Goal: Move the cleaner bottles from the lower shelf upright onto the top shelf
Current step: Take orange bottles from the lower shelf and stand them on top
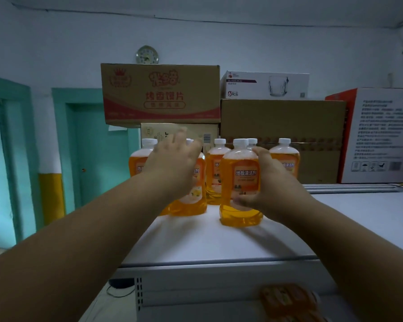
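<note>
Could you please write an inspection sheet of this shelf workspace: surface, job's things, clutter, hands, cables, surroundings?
Surface: white top shelf, bare at the front.
Job's things: orange cleaner bottles stand upright on it; front bottle nearest; more bottles blurred on the lower level.
Clutter: cardboard boxes and a glass mug box stacked behind.
Hands: right hand grips the front bottle; left hand, blurred, fingers spread at a left bottle.
Cables: dark cable on the floor.
Surroundings: teal door, wall clock.
</note>
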{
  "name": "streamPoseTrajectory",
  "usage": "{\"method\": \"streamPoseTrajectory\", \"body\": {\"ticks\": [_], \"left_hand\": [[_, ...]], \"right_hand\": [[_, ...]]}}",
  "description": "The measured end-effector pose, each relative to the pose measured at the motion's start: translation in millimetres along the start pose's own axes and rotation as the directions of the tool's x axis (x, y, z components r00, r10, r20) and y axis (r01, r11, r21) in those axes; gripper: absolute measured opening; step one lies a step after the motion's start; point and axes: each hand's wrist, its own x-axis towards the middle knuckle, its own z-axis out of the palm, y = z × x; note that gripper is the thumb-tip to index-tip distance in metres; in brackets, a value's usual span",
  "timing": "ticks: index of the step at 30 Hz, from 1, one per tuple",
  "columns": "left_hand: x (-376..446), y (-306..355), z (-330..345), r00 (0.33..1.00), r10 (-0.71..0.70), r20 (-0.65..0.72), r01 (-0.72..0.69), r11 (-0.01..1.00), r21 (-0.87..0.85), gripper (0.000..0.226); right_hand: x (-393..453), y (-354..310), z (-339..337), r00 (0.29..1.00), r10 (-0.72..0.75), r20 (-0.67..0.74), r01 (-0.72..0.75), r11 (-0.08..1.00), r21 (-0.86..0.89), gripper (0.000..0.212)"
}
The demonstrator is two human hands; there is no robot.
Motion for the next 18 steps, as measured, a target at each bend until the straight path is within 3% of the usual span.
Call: {"method": "streamPoseTrajectory", "body": {"ticks": [2,3,5,7,8,18], "left_hand": [[-17,12,-1,0.978,0.054,-0.199,-0.065,0.997,-0.048,0.054],[-27,20,1,0.976,0.074,-0.206,-0.098,0.989,-0.109,0.046],[-47,36,7,0.996,0.089,0.029,-0.077,0.956,-0.283,0.040],[-59,47,18,0.935,0.108,0.336,0.024,0.930,-0.366,0.045],[-62,49,23,0.905,0.118,0.410,0.049,0.926,-0.375,0.048],[-66,54,34,0.899,0.099,0.427,0.073,0.927,-0.368,0.045]], "right_hand": [[3,-1,-3,0.999,0.011,0.053,-0.010,1.000,-0.024,0.116],[5,-1,-4,0.998,0.015,0.068,-0.013,0.999,-0.035,0.117],[10,-3,-3,0.997,0.021,0.073,-0.017,0.998,-0.061,0.118],[15,-5,4,0.997,0.025,0.067,-0.020,0.997,-0.079,0.116],[18,-7,8,0.997,0.029,0.065,-0.024,0.996,-0.081,0.115],[36,-10,38,0.999,0.054,0.006,-0.053,0.995,-0.079,0.119]]}}
